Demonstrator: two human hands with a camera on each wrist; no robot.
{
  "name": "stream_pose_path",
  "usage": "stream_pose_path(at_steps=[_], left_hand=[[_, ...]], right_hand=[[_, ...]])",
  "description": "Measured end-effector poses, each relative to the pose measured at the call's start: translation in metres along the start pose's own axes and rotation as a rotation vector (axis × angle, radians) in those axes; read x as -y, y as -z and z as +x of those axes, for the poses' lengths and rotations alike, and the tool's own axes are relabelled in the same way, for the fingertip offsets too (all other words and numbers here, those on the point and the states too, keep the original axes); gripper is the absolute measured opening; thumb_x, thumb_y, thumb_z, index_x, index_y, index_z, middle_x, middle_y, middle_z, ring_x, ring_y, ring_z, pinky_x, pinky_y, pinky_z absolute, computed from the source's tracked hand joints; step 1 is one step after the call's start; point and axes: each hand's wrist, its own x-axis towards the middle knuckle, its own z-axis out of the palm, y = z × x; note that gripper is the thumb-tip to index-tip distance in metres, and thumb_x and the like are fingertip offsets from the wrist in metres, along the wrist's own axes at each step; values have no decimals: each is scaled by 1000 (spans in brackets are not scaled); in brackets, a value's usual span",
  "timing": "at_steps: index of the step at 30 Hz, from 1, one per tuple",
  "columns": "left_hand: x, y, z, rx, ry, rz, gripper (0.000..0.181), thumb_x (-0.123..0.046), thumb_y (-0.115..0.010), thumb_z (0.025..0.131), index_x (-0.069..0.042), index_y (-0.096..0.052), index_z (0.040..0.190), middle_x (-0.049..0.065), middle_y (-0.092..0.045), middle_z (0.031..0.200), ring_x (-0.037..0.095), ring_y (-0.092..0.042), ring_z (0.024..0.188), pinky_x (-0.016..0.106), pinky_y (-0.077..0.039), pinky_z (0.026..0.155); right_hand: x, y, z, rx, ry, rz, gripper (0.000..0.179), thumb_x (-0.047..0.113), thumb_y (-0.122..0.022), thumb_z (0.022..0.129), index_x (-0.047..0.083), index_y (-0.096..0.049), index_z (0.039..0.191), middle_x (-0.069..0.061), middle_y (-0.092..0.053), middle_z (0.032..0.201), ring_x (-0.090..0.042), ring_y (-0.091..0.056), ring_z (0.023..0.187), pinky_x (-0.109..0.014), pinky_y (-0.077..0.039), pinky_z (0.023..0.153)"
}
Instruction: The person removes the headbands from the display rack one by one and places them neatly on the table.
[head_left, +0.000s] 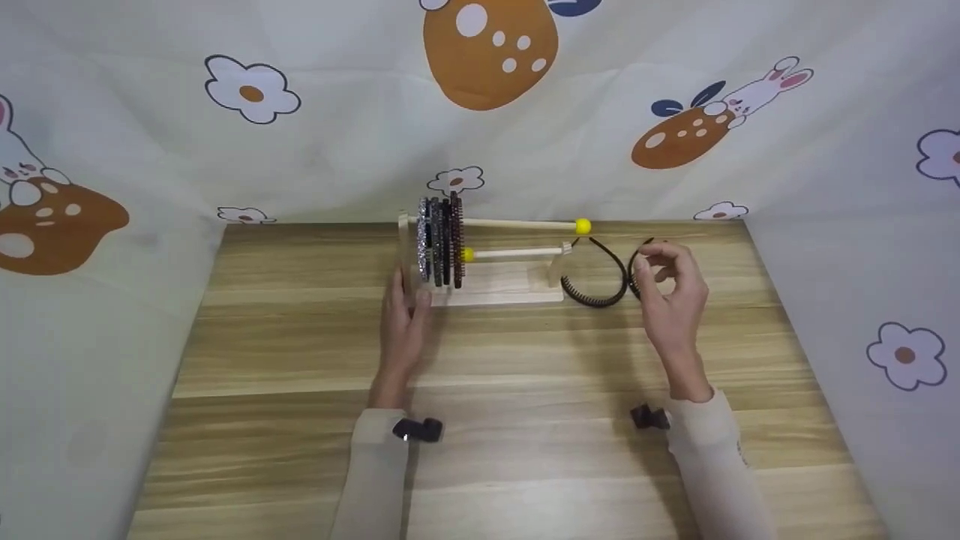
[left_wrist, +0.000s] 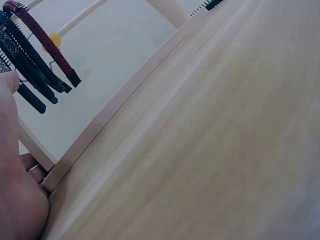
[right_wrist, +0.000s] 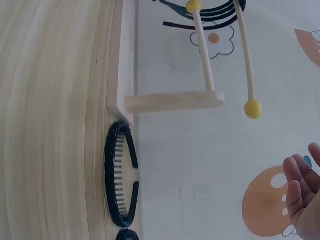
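Observation:
A pale wooden rack [head_left: 499,289] stands toward the back of the table. Several toothed headbands [head_left: 447,247] hang side by side on its upper rod, from glittery silver to dark red. My left hand [head_left: 403,322] holds the rack's left end, with some fingers behind the upright in the left wrist view. To the right of the rack lies a black toothed headband [head_left: 600,302]. Beside it is a second black headband [head_left: 634,283], partly hidden by my right hand [head_left: 673,296]. That hand hovers with loosely bent fingers [right_wrist: 302,185] and nothing in them.
Yellow balls cap the upper rod [head_left: 583,226] and the lower rod [head_left: 468,255]. The wood-grain table [head_left: 525,420] meets a patterned cloth [head_left: 337,150] at the back and both sides. Dark wrist cameras [head_left: 418,430] sit at both cuffs.

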Motion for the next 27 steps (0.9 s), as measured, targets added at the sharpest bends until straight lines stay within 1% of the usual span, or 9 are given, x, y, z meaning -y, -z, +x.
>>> stream_pose_path(at_steps=[4,8,12,14,16,19,22,27], left_hand=[[1,1,-1,4,-4,-9,78,-39,-53,115,-7,-19,177,28,-32,175,51,-52,144,71,-36,124],[2,1,-1,3,-17,-27,77,-39,-53,115,-7,-20,177,28,-36,172,50,-56,141,71,-40,121],[1,0,0,4,-23,-26,76,-41,-53,115,-11,-22,177,27,-38,171,49,-58,139,70,-44,118],[1,-1,2,12,-22,-24,75,-42,-53,115,-13,-22,178,26,-37,172,48,-58,140,70,-44,117],[2,-1,2,16,-24,-23,76,-42,-53,116,-12,-21,178,26,-36,172,48,-57,140,70,-45,117],[3,0,0,9,-20,-17,75,-38,-55,115,-12,-22,177,26,-39,170,48,-58,140,70,-45,117],[3,1,-2,-1,-22,-16,74,-34,-56,115,-11,-23,177,27,-41,168,49,-57,140,71,-44,118],[2,1,0,3,-30,-17,75,-33,-55,115,-10,-20,178,27,-36,173,51,-51,146,73,-38,122]], right_hand=[[9,-8,-5,2,-7,89,15,-9,-72,99,-12,-72,114,-23,-75,106,-5,-66,95,-18,-46,76],[16,-15,-8,42,-22,157,15,-2,-73,101,-10,-72,114,-14,-75,103,-10,-66,82,-17,-49,67],[22,-21,-13,80,-69,204,18,2,-72,105,-10,-69,118,-4,-75,102,-11,-66,75,-17,-51,63],[23,-24,-16,81,-93,226,19,2,-71,105,-11,-68,119,-1,-76,102,-14,-67,75,-18,-51,62],[25,-28,-18,81,-107,248,18,-1,-71,105,-12,-68,119,2,-76,102,-15,-67,74,-18,-51,62],[28,-35,-22,86,-126,280,19,-2,-71,104,-13,-67,120,1,-76,101,-16,-67,73,-18,-52,60],[32,-43,-25,103,-134,294,20,-1,-71,104,-12,-68,121,1,-75,101,-11,-65,72,-18,-52,60],[39,-55,-26,119,-128,320,19,-2,-72,104,-12,-68,120,-1,-74,100,-8,-65,71,-18,-54,60]])
